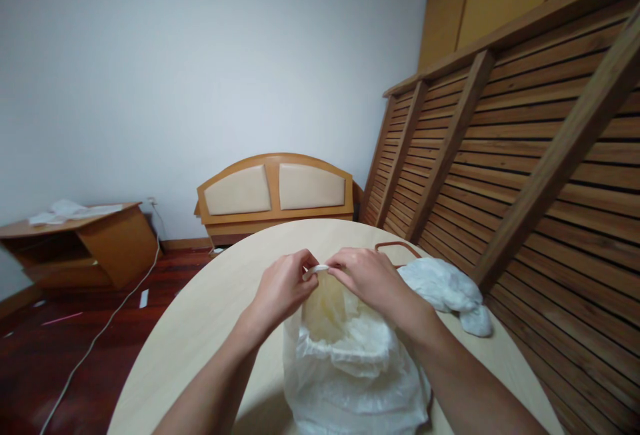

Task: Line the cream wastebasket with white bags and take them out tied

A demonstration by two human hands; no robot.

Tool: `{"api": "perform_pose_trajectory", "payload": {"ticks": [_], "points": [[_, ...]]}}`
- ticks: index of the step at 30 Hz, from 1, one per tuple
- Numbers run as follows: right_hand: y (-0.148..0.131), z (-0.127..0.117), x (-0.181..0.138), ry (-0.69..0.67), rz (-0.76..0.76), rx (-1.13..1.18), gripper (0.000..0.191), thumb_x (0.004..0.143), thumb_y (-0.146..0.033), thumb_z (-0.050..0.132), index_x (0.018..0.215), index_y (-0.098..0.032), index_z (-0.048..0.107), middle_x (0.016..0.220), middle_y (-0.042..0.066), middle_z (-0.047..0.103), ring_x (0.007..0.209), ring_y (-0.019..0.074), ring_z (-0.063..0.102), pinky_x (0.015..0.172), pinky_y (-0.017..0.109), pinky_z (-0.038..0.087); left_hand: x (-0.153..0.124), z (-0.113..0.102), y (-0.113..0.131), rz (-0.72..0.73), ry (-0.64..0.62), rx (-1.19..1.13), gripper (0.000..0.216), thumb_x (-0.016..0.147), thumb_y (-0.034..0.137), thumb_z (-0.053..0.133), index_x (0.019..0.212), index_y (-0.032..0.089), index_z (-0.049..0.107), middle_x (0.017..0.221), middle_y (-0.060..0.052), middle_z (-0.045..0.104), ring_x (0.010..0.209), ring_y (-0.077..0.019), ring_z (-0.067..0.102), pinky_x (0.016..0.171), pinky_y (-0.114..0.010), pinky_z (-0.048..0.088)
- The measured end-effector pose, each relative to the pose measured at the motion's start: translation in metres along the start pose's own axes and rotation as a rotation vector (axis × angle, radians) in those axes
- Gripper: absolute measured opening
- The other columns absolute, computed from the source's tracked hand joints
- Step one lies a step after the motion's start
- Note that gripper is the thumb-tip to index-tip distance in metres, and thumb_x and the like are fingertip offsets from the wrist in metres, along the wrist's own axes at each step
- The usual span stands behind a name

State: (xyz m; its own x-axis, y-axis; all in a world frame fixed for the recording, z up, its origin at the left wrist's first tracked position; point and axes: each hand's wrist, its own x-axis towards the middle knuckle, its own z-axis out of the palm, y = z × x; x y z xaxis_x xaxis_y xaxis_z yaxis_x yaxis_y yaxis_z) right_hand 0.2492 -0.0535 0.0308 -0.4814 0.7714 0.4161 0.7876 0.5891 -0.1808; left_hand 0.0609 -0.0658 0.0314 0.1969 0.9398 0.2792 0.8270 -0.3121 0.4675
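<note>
A white plastic bag (350,368) stands open on the round pale table (210,328) right in front of me. My left hand (284,283) and my right hand (364,275) are side by side above the bag's far rim. Both pinch a thin white strip of the bag's edge or handle (317,268) stretched between them. Inside the bag lies crumpled pale plastic; what else it holds is hidden.
A second crumpled white bag (445,288) lies on the table at the right, by a thin brown loop (395,246). A slatted wooden frame (525,155) leans close on the right. A headboard (275,192) stands against the wall, with a low cabinet (85,245) and a floor cable (107,325) to the left.
</note>
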Motion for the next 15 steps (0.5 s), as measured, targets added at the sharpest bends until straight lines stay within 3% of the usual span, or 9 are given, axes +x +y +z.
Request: {"api": "perform_pose_trajectory", "payload": {"ticks": [15], "points": [[0.0009,-0.0039,-0.0041,-0.022,0.033,0.030,0.022,0.094,-0.027,0.063,0.113,-0.024,0.075,0.112,0.006,0.077,0.104,0.0230,0.072,0.087,0.030,0.051,0.0022,0.0032,-0.0085,0.002,-0.023,0.058,0.018,0.082,0.017,0.058,0.091,0.022,0.071,0.087,-0.003,0.075,0.076,-0.0184,0.066,0.061,-0.025,0.035]]}}
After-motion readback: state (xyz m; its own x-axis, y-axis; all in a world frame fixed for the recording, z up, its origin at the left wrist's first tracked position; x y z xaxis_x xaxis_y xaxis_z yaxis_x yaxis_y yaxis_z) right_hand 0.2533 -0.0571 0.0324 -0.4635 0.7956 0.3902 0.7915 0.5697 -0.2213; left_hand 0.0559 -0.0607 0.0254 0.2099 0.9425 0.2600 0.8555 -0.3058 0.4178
